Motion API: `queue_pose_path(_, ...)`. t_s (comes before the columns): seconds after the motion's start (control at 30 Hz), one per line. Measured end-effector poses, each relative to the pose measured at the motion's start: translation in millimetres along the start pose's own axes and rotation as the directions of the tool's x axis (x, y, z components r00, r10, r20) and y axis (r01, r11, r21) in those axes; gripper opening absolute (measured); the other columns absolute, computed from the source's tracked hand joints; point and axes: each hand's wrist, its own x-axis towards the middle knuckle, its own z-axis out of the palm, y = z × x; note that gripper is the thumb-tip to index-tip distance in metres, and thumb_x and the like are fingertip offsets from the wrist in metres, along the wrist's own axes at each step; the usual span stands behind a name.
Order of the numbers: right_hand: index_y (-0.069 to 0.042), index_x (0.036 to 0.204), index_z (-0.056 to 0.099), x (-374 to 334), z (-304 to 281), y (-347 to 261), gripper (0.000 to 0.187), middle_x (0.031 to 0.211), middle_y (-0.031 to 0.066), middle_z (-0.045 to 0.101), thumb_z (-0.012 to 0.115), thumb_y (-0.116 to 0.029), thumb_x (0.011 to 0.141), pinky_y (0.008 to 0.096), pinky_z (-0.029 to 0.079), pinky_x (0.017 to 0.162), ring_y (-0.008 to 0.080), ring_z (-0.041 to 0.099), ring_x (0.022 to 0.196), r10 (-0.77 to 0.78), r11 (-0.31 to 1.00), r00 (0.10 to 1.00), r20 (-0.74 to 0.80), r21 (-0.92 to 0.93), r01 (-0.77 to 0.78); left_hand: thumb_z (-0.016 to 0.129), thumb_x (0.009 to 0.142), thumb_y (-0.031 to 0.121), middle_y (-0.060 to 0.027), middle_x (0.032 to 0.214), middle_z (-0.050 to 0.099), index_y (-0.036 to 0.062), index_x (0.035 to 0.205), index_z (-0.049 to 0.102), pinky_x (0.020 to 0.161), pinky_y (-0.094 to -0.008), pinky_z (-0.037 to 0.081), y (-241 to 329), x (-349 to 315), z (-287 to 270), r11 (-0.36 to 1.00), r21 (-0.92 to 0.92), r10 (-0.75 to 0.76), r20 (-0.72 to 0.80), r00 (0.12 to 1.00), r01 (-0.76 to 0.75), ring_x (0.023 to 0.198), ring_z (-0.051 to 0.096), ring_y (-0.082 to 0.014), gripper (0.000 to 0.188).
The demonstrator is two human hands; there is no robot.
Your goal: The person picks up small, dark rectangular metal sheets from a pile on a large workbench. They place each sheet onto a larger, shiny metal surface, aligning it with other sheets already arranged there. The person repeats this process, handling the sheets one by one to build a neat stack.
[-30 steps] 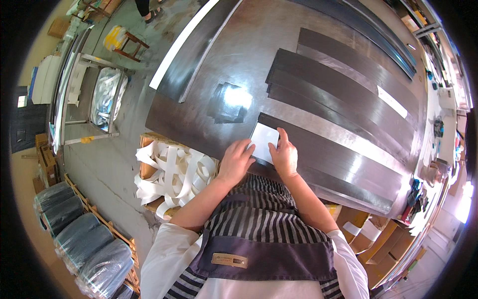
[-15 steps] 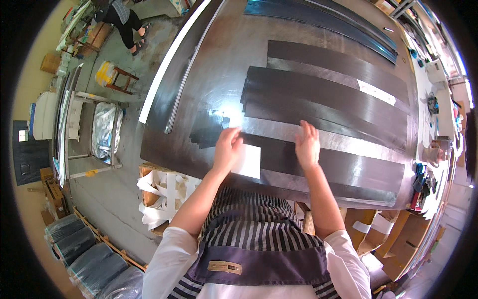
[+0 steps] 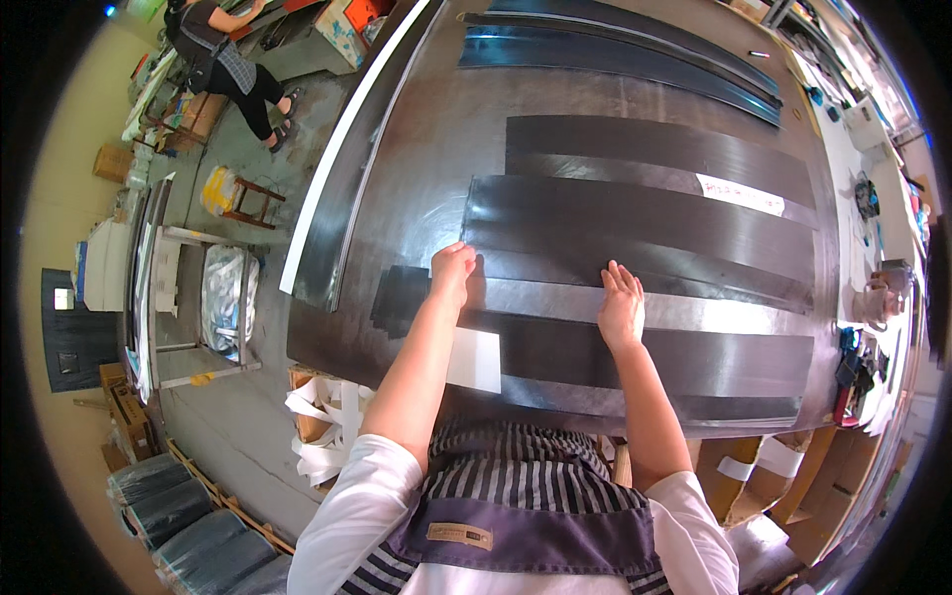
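Observation:
Long black strips lie across a dark worktable in front of me. My left hand (image 3: 453,270) is closed, its fingers pinched at the near left corner of the middle black strip (image 3: 635,213); the fingertips are partly hidden. Farther right, my right hand (image 3: 622,305) lies open with fingers stretched along the near edge of that layered group. Closer to me is another black strip (image 3: 714,359), and a white card (image 3: 476,359) sits by its left end. Small dark sheets (image 3: 399,297) are fanned out left of my left hand.
A far black strip (image 3: 635,139) and a handwritten white label (image 3: 741,195) lie beyond. Glossy dark strips (image 3: 615,61) are at the table's far side. A long white strip (image 3: 342,149) runs along the left edge. A person (image 3: 233,69) stands at the far left.
My left hand has moved away from me, from beside the white card to the middle strip's left corner. My right hand stays over the strips with fingers outstretched. The view has shifted.

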Motion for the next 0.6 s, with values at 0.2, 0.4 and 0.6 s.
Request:
queue_pose_path(0.2,-0.002,0.122,0.06,0,-4,1,0.043,0.139,0.0095,0.051,0.049,0.002,0.081,0.0414,0.029,0.113,0.0262,0.043,0.132,-0.011,0.998,1.0,-0.009,0.061,0.011,0.065,0.084,0.004,-0.007,0.1,0.059,-0.0021,0.13,0.048,0.077,-0.0285,0.049,-13,3,8,0.934,0.342,0.139,-0.082,0.987,-0.103,0.088,0.058,-0.0145,0.049)
queue_pose_path(0.4,-0.002,0.123,0.06,0,-6,4,0.043,0.139,0.0099,0.051,0.049,0.002,0.082,0.041,0.028,0.114,0.0262,0.042,0.133,-0.017,0.997,1.0,-0.007,0.076,0.017,0.07,0.08,0.012,-0.0173,0.12,0.058,-0.0056,0.129,0.047,0.089,-0.0326,0.048,-5,-2,16,0.82,0.563,0.156,-0.051,0.986,-0.101,0.108,0.058,-0.0232,0.057)
queue_pose_path(0.6,-0.002,0.124,0.059,0,-9,5,0.042,0.14,0.0096,0.05,0.048,0.002,0.083,0.041,0.028,0.114,0.0258,0.041,0.133,-0.014,0.996,1.0,0.003,0.094,0.013,0.071,0.079,0.015,-0.0191,0.119,0.059,-0.0056,0.127,0.048,0.089,-0.0349,0.049,-7,-17,26,0.739,0.653,0.269,-0.061,0.961,-0.166,0.106,0.06,-0.0256,0.057)
